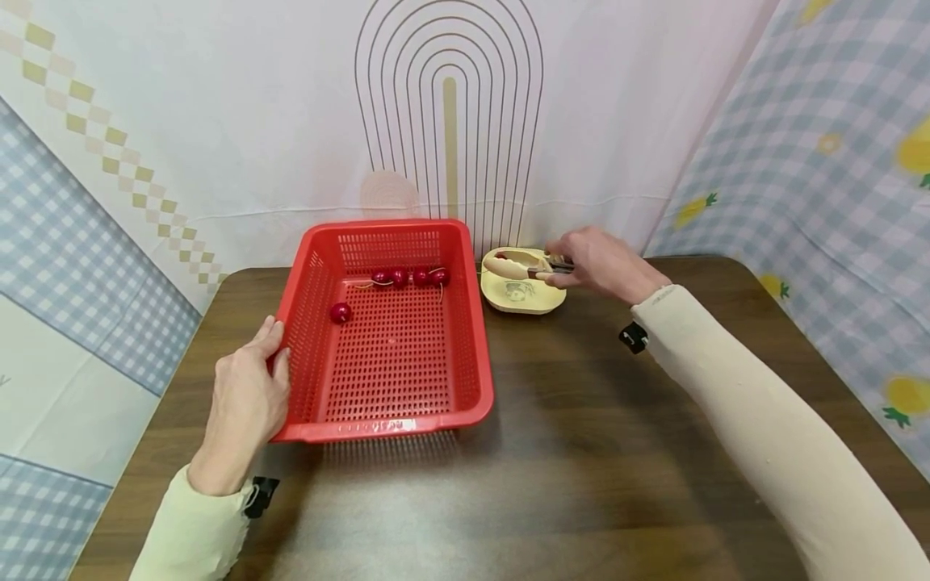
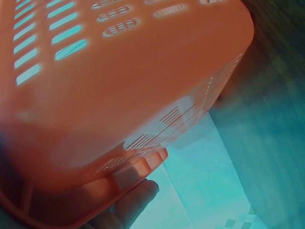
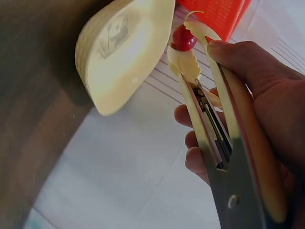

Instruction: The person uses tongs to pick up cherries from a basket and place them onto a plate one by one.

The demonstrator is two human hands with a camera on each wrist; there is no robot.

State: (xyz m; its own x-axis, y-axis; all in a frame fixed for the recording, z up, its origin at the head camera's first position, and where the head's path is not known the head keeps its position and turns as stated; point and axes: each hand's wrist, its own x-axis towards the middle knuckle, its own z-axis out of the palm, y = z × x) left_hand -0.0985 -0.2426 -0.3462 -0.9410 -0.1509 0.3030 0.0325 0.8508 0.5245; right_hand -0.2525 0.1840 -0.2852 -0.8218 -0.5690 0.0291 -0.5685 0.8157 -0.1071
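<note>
A red perforated plastic basket stands at the left, its left rim gripped by my left hand. The left wrist view shows the basket's outer wall and a finger under its rim. Several dark red cherries with stems are along its far side, and a single cherry lies nearer the left wall. My right hand holds cream-tipped tongs over a pale yellow bowl. Pinched between the tong tips is one cherry, its stem upward.
Both basket and bowl are toward the back of a dark wooden table. Behind the table hangs a white cloth with arch lines. Blue checked cloth closes off the right side. A panda picture marks the bowl.
</note>
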